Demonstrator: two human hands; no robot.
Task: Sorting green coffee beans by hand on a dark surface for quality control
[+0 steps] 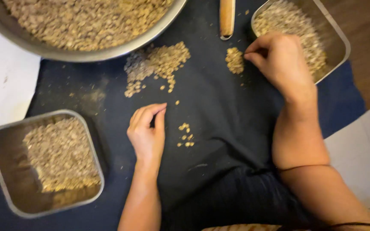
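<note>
The left hand (147,132) rests edge-on, fingers together, holding nothing, beside a few loose beans (185,135). The right hand (279,60) pinches at a small bean pile (234,60) (grip contents unclear) on the dark cloth (219,111) — square metal trays (3,179) flank it.

the left hand (147,136) rests on a dark cloth (228,128), fingers together and pointing up, just beside a few loose pale beans (185,136). the right hand (281,64) pinches its fingertips at a small bean heap (234,60), near a square metal tray (341,40) of beans. a larger scattered pile (157,64) lies below a big round metal bowl (86,53), another square tray (5,188) sits at lower left, and a wooden handle (227,17) lies at the top.
</note>
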